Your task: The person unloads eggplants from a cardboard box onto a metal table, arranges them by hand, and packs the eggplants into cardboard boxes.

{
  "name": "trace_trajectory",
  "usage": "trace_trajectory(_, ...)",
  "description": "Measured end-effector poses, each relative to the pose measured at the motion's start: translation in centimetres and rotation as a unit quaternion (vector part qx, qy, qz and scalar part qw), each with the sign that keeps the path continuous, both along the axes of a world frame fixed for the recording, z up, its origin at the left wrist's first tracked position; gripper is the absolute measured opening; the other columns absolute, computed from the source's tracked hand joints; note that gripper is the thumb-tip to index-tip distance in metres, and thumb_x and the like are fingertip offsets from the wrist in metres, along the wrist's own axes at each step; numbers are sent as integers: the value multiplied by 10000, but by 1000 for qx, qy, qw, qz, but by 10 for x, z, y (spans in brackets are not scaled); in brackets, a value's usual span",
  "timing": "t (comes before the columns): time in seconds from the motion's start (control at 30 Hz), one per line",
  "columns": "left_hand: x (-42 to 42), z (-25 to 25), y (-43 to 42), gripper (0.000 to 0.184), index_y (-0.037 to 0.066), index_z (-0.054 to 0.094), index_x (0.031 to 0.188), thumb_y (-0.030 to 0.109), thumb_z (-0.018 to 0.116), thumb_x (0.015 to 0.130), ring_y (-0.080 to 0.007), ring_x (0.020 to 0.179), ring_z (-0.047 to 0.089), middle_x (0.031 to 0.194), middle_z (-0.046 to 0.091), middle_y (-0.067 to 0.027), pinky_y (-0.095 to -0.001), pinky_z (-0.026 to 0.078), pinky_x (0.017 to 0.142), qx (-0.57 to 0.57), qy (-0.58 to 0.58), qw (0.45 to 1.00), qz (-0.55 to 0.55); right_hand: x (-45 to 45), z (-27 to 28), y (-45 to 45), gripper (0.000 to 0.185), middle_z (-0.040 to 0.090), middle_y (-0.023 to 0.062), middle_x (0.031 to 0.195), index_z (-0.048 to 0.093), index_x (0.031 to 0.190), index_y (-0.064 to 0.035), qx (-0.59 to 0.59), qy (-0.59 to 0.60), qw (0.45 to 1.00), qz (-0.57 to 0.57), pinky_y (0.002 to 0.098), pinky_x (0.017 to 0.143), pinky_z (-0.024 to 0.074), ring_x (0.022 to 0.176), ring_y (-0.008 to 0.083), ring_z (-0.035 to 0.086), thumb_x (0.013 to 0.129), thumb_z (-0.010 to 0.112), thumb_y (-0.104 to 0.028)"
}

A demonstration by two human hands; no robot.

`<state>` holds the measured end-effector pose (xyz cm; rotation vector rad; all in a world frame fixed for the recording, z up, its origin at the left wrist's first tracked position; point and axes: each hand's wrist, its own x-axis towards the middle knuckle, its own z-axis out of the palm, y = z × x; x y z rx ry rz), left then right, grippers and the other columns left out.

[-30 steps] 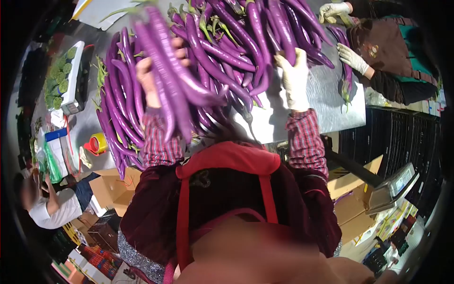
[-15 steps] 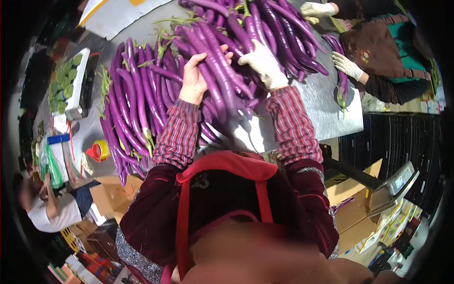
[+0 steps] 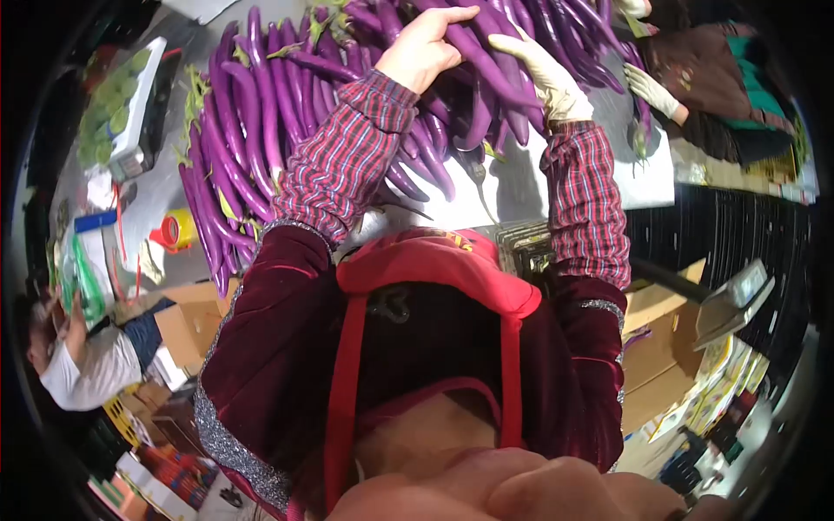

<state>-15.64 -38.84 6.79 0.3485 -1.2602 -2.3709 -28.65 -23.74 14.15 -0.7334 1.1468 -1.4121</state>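
Eggplants [image 3: 488, 71] are gripped by the left hand [image 3: 419, 50], fingers bent, and touched by the gloved right hand [image 3: 558, 89], whose closure cannot be told; their skin is glossy purple.

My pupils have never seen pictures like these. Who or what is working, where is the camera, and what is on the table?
No machine here: a person works with two hands. Every picture comes from one camera worn on that person's head, looking forward and down. The left hand is bare; the right hand wears a pale glove. Both are on long purple eggplants, though how firmly each grips is hard to tell. More of them lie across the metal table. The gloved hand further right belongs to a co-worker.
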Motion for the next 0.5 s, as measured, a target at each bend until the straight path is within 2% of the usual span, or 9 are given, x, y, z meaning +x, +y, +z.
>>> trace_trajectory(0.1, 30, 47, 34, 537, -13, 479, 1366, -50, 522, 832, -61, 762, 474, 934, 548, 6, -195, 401, 707, -287, 1, 958, 19, 22, 31, 36, 540, 594, 95, 1255, 498, 1346, -22, -20, -23, 998, -63, 281, 932, 479, 1112, 154, 581, 877, 688, -210)
trace_trajectory(0.13, 40, 65, 54, 541, -16, 476, 1373, -30, 520, 834, -63, 763, 458, 911, 525, 19, -202, 402, 718, -370, -7, 928, 47, 26, 24, 48, 498, 594, 83, 1257, 529, 1324, -32, -117, 67, 990, -49, 276, 934, 476, 1095, 154, 589, 884, 675, -215)
trace_trajectory(0.2, 61, 95, 86, 548, -26, 447, 1397, -1, 514, 854, -64, 826, 491, 985, 555, -4, -203, 413, 764, -348, -39, 937, 4, 33, 19, 72, 419, 574, 77, 1299, 566, 1297, -69, -144, 110, 981, -61, 306, 971, 447, 1178, 182, 535, 895, 614, -174)
trace_trajectory(0.27, 73, 100, 126, 533, -48, 404, 1413, 109, 549, 925, -93, 902, 524, 1072, 573, -48, -228, 421, 834, -285, 6, 958, -22, 48, 15, 100, 369, 554, 71, 1342, 602, 1270, -106, -101, 81, 989, -76, 336, 1007, 418, 1261, 210, 481, 906, 553, -133)
trace_trajectory(0.37, 82, 51, 151, 545, -34, 422, 1397, 235, 593, 955, -194, 1088, 564, 1216, 575, -120, -317, 447, 970, -324, -42, 945, 8, 90, 9, 151, 880, 429, 168, 1446, 324, 1461, 10, -23, 63, 990, -124, 335, 1048, 401, 1285, 245, 463, 736, 776, -201)
trace_trajectory(0.4, 75, 53, 161, 545, -34, 422, 1397, 235, 593, 955, -194, 1088, 564, 1216, 575, -120, -317, 447, 970, -324, -29, 945, -28, 105, 4, 168, 880, 429, 168, 1446, 324, 1461, 10, -19, 65, 984, -162, 335, 1048, 401, 1285, 245, 463, 736, 776, -201)
trace_trajectory(0.43, 70, 55, 173, 545, -26, 432, 1389, 256, 599, 954, -214, 1119, 559, 1240, 572, -129, -346, 442, 993, -144, -31, 988, -48, 121, -1, 183, 983, 392, 172, 1473, 248, 1492, -5, -83, 77, 973, -201, 341, 1074, 375, 1298, 250, 455, 699, 800, -191)
trace_trajectory(0.47, 70, 59, 185, 546, -18, 442, 1381, 277, 605, 952, -234, 1149, 554, 1263, 568, -138, -375, 436, 1017, 40, -43, 996, -60, 132, -4, 196, 1090, 354, 177, 1500, 173, 1523, -20, -147, 91, 958, -231, 348, 1101, 348, 1311, 255, 447, 663, 823, -180)
trace_trajectory(0.5, 68, 61, 196, 546, -10, 452, 1373, 297, 610, 950, -255, 1180, 549, 1286, 564, -147, -404, 430, 1040, 223, -60, 971, -65, 136, -3, 209, 1090, 354, 177, 1500, 173, 1523, -20, -145, 92, 954, -246, 348, 1101, 348, 1311, 255, 447, 663, 823, -180)
